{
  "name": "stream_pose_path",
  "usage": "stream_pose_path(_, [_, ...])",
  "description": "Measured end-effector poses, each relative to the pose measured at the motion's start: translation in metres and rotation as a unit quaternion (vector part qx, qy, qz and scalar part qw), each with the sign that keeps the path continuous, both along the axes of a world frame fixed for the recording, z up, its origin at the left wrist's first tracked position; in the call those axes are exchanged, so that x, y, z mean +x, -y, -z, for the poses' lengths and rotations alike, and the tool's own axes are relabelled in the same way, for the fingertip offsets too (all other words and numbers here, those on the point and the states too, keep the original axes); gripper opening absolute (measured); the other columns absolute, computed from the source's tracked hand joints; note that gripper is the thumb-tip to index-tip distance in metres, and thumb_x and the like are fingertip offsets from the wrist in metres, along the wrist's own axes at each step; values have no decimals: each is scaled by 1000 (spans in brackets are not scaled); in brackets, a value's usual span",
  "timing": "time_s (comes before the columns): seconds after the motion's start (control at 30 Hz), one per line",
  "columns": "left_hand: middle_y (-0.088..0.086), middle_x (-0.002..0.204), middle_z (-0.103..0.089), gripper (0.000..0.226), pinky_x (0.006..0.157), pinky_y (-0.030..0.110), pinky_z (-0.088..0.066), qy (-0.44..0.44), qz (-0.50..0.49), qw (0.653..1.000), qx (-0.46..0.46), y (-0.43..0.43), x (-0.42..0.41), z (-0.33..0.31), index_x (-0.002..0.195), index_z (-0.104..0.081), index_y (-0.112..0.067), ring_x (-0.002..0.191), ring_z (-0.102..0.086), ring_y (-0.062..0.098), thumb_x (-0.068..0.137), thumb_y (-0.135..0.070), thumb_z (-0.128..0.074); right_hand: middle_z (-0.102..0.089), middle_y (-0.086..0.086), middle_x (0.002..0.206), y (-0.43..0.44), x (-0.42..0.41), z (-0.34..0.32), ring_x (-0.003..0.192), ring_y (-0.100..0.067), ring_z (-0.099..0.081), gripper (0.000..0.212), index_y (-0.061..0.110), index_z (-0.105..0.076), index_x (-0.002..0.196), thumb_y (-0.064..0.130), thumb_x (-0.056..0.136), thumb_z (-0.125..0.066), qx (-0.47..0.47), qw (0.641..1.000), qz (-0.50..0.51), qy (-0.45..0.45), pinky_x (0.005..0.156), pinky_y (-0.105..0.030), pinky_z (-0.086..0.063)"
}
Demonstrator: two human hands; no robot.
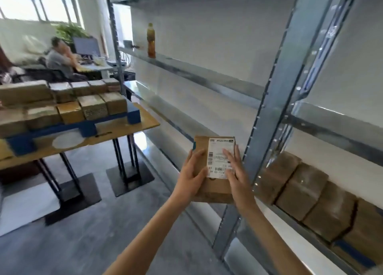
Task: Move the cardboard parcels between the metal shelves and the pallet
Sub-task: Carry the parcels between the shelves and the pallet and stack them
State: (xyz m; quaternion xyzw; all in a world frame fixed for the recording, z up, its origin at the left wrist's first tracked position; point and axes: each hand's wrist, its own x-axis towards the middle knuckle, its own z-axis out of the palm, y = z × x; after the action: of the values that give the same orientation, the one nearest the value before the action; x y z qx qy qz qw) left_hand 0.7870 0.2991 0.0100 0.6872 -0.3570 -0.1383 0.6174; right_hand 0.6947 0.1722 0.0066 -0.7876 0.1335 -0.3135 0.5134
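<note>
The parcel is small, stiff cardboard and probably light. It is held in the air at 6 o'clock, just in front of the shelf post. The left grip clasps its left edge with the thumb over the top. The right grip lies flat-fingered on the label. Opposite sides look the surest hold. Shelved boxes sit at 4 o'clock. The loaded pallet rests on the worktop at 9, and a bottle stands at 12. The post could catch a corner.

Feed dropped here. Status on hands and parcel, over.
Left hand grips the parcel, right hand flat on its label. Parcel midair, not shelved. Shelf upright just right of it.
</note>
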Motion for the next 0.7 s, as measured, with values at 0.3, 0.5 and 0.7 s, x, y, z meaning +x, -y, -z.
stream_pose_path(0.3, [-20, 159, 2, 52, 91, -2, -34, 37, -158, 987, -7, -109, 104, -9, 149, -30, -24, 138, -17, 0, 100, -16, -47, -14, 15, 157, -90, 144, -15, 141, -11, -27, 49, 48, -31, 134, 33, 89, -43, -45, 986, -159, 18, 106, -21, -39])
stream_pose_path(0.5, [-21, 155, -11, 45, 102, 6, -32, 67, -245, 967, 20, -160, 188, -7, 142, -42, -26, 138, -18, 0, 100, -14, -47, -16, 18, 155, -131, 253, -5, 139, -10, -29, 54, 48, -32, 132, 19, 93, -56, -41, 969, -239, 37, 106, -25, -41])
stream_pose_path(0.7, [-16, 157, -18, 44, 114, 33, -33, 58, -319, 945, 42, -199, 283, -13, 138, -45, -27, 143, -20, 8, 98, -9, -48, -24, 5, 155, -165, 373, -8, 138, -15, -32, 50, 32, -40, 135, 13, 92, -58, -48, 954, -295, 28, 104, -29, -44])
